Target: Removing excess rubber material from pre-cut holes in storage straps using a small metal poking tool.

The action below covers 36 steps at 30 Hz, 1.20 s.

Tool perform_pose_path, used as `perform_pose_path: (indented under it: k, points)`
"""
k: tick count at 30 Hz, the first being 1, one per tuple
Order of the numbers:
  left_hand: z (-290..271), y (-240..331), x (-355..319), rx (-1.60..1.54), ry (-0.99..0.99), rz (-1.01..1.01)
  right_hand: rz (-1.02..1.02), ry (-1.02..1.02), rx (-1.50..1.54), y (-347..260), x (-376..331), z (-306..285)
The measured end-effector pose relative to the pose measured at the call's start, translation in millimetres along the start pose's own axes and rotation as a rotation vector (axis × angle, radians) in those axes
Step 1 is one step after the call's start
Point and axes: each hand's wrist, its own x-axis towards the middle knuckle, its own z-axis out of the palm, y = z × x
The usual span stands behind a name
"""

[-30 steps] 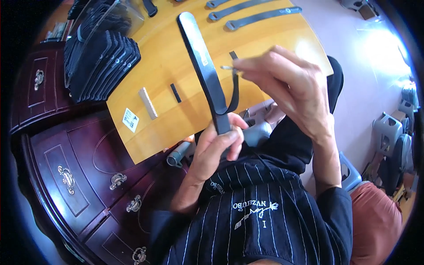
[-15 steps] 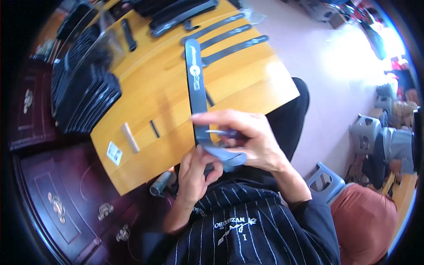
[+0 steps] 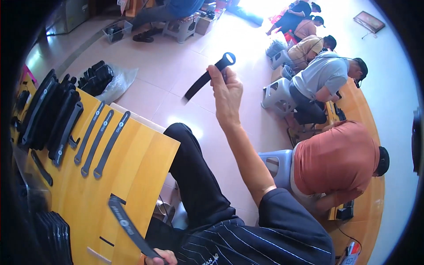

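My right hand (image 3: pixel 227 95) is raised above the floor, its thumb and fingers pinching a short black strap (image 3: pixel 198 86). That strap has a rounded end with a pale slot, and its other end hangs down to the left. Low in the picture, my left hand (image 3: pixel 162 257) grips the lower end of a long dark grey strap (image 3: pixel 128 225) with white print. This strap slants over the near part of the yellow table (image 3: pixel 145 152); the hand is partly cut off by the lower edge. Three similar straps (image 3: pixel 98 143) lie side by side on the table.
Piles of black straps (image 3: pixel 55 117) stand at the table's far left, with another stack (image 3: pixel 53 236) nearer. Small black strips (image 3: pixel 107 241) lie near me. A clear bag with black goods (image 3: pixel 99 79) is on the floor. Co-workers sit on the right, the nearest in a rust-coloured shirt (image 3: pixel 335 157).
The view has swung to the right. My hands, close together at the strap before, are now far apart; the right has risen outward with a short black strap, while the left keeps the long one.
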Motion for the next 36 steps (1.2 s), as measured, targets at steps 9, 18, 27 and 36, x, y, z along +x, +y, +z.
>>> perform_pose_path:
  k: [9, 18, 27, 36]
  points:
    - [11.6, 17.0, 43.0, 0.096, 0.096, 0.281, -0.467, -0.412, -0.443, 17.9, -97.1, 61.3]
    - [-2.4, 19.4, 43.9, 0.036, 0.094, 0.343, -0.477, -0.8, -0.616, 19.7, -145.4, 101.2]
    - [-13.3, 22.1, 50.7, -0.04, 0.171, 0.342, -0.318, -0.879, -0.643, 2.3, -164.6, 128.9]
    - [-21.5, 17.0, 42.8, -0.017, 0.242, 0.297, -0.172, -0.992, -0.549, -13.2, -169.2, 127.7]
